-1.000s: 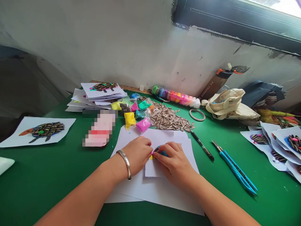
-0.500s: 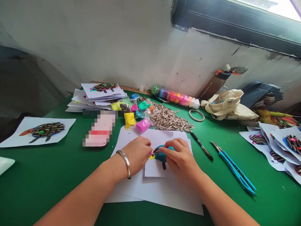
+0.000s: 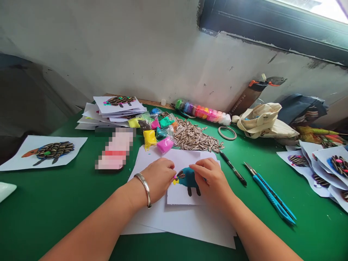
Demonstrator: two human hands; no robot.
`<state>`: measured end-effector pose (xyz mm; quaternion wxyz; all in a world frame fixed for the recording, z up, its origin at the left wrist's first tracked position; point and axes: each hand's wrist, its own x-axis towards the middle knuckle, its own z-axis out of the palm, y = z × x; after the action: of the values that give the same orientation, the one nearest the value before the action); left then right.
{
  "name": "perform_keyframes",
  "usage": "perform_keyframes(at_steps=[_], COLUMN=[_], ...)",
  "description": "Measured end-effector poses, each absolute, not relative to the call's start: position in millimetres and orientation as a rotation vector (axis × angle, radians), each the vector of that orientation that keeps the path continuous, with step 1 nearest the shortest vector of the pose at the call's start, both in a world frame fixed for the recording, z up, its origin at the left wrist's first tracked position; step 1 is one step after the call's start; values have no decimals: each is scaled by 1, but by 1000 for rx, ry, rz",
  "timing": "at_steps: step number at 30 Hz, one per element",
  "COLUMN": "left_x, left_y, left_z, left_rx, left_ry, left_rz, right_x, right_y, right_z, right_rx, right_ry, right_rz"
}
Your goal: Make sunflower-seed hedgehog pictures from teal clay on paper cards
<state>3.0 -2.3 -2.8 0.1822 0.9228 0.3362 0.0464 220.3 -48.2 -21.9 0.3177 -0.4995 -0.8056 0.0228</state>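
Observation:
On a small white card (image 3: 176,198) lies a bird shape of blue clay (image 3: 188,177) with a yellow beak, a bit of pink at the head and two dark legs. A sunflower seed (image 3: 181,175) sits on the blue clay by the head. My left hand (image 3: 159,177), with a silver bracelet at the wrist, rests at the card's left side. Its fingers are curled in by the pink bit, and what they hold is hidden. Over the body's right part is my right hand (image 3: 210,179), index finger stretched out, no seed visible in it.
Behind the card are a heap of sunflower seeds (image 3: 194,136) and bagged clay (image 3: 165,145). A black pen (image 3: 233,168) and blue craft knife (image 3: 272,195) lie to the right. Finished seed pictures (image 3: 54,150) are at left, more (image 3: 323,163) at right. Larger white sheets (image 3: 190,224) lie under the card.
My right hand has drawn back a little to the right from the seed, uncovering more blue clay and the second leg. My left hand has stayed in place.

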Motion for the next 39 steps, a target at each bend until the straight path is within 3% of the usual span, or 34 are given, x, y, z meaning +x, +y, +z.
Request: perform_keyframes(at_steps=[25, 39], left_x=[4, 3], left_y=[-4, -6], left_z=[1, 0], left_rx=[2574, 2576], left_ry=[955, 966], left_rz=[123, 106], right_x=[248, 212], right_y=[5, 37], right_z=[-22, -28], right_rx=[-1594, -1720], right_ry=[-1980, -2357], right_rz=[81, -348])
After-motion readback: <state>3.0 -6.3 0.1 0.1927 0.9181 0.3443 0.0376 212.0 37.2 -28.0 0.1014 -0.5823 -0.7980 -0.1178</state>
